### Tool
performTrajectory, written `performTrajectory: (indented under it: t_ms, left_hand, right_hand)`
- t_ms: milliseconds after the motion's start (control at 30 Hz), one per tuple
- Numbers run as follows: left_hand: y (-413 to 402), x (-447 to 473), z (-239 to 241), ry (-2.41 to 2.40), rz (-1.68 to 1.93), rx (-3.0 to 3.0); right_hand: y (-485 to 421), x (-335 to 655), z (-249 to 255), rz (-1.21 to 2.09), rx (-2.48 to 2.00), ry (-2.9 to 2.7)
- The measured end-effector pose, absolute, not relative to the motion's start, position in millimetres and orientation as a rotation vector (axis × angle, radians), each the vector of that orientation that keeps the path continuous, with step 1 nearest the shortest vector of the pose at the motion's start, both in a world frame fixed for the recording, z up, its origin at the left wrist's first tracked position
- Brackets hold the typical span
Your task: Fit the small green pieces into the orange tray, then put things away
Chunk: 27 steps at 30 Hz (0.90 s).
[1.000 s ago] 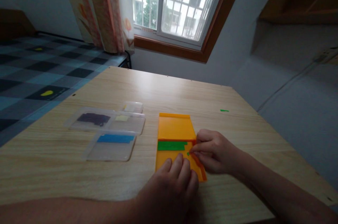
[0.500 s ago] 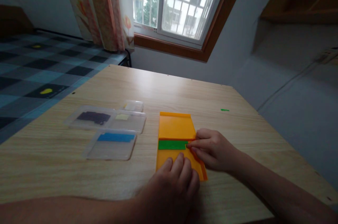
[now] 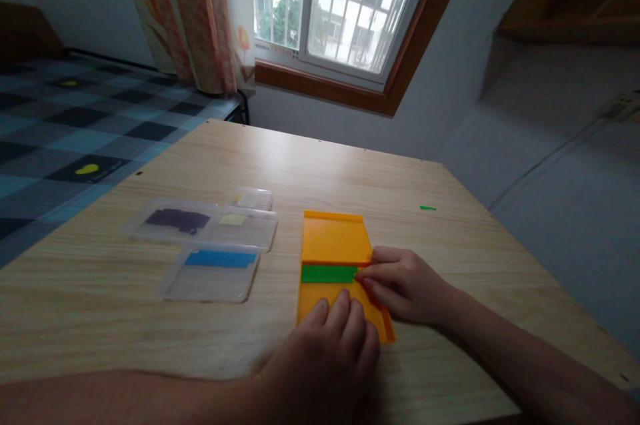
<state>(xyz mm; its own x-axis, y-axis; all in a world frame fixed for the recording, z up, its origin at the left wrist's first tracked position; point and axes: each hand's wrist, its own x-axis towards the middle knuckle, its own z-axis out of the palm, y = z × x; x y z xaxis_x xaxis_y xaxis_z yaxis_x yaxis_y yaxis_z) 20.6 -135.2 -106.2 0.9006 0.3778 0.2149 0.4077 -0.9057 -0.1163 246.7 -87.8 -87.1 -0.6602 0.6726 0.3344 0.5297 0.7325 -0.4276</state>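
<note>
An orange hinged case point(image 3: 334, 237) lies unfolded on the table, its far half bare inside. Across the near half, close to the hinge, runs a row of thin green strips point(image 3: 327, 274). My right hand point(image 3: 403, 283) comes in from the right, thumb and forefinger pinched at the right end of that row; whatever they hold is too small to make out. My left hand point(image 3: 333, 351) lies over the case's near part, fingers curled together and gripping or pressing it. That hand hides the case's near left corner and edge.
To the left lie clear plastic cases, one with blue strips point(image 3: 220, 258), one with dark purple pieces point(image 3: 177, 219) and a pale label point(image 3: 232, 219). Behind is a small clear box point(image 3: 255, 199). A loose green piece point(image 3: 428, 208) lies at the right on the wooden table point(image 3: 280, 158).
The fingers of my right hand have shifted slightly at the end of the green row, where the small orange gap is now hardly visible. My left hand stays in place on the case.
</note>
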Motion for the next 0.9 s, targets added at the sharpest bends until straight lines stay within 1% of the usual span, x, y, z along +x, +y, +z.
performTrajectory:
  t_ms: [300, 467, 900]
  left_hand:
    - [-133, 23, -121, -0.605, -0.236, -2.996]
    - [-133, 23, -116, -0.588, -0.292, -2.929]
    - [-128, 21, -112, -0.573, -0.218, -3.013]
  right_hand:
    - [-87, 246, -87, 0.426, -0.918, -2.450]
    - [-87, 246, -87, 0.452, -0.949, -2.449]
    - [-86, 244, -86, 0.450, -0.906, -2.430]
